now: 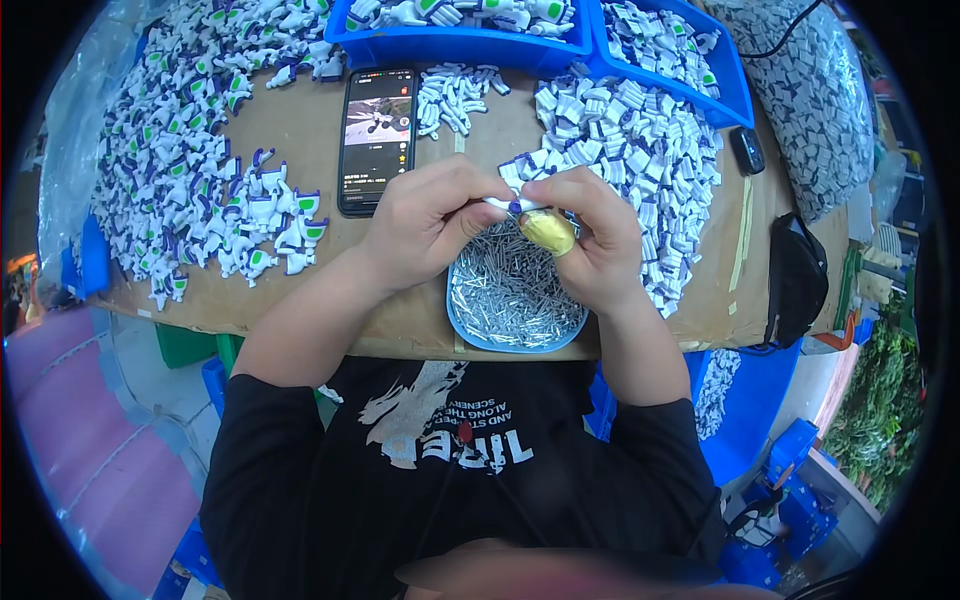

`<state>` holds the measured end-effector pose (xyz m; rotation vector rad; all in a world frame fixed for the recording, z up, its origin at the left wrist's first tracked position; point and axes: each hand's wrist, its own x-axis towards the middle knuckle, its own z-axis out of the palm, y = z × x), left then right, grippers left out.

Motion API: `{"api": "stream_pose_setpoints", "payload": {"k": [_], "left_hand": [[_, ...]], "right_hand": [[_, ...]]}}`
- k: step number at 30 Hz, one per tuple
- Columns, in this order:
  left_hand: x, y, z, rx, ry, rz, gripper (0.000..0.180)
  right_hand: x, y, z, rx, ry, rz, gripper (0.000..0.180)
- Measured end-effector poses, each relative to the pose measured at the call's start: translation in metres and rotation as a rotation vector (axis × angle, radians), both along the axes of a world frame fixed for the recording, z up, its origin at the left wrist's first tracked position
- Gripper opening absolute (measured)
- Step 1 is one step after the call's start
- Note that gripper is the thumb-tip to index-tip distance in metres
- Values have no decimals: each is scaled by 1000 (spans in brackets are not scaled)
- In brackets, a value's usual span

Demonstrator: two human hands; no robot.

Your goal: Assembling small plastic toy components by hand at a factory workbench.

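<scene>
Across the desk (285, 125), left to right: heaped white-and-purple pieces (190, 145); a blue bin (460, 46) of similar pieces (430, 12); left hand (425, 215) and right hand (605, 235), both pinched closed on a small white-and-purple part (513, 205) above a bowl (520, 347) of metal pins (505, 300), apparently a fitting step, whose next move calls for steady alignment; a second blue bin (685, 100), likewise filled; a clear bag (800, 110) of pale parts (815, 150).

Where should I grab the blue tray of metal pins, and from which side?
Probably pinch the blue tray by its near rim, coming from the person's side: that curved edge shows bare around the loose metal pins, whereas the left hand and right hand are over its far end.
</scene>
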<state>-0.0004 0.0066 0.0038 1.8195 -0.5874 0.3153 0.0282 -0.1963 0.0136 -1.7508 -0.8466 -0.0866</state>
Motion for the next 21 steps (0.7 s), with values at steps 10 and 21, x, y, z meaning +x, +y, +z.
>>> {"api": "stream_pose_setpoints", "payload": {"k": [10, 21], "left_hand": [[-7, -1, 0, -418, 813, -175, 21], [-8, -2, 8, -461, 909, -196, 20]], "right_hand": [[-13, 14, -4, -371, -276, -59, 46], [-6, 15, 0, -402, -412, -31, 35]]}}
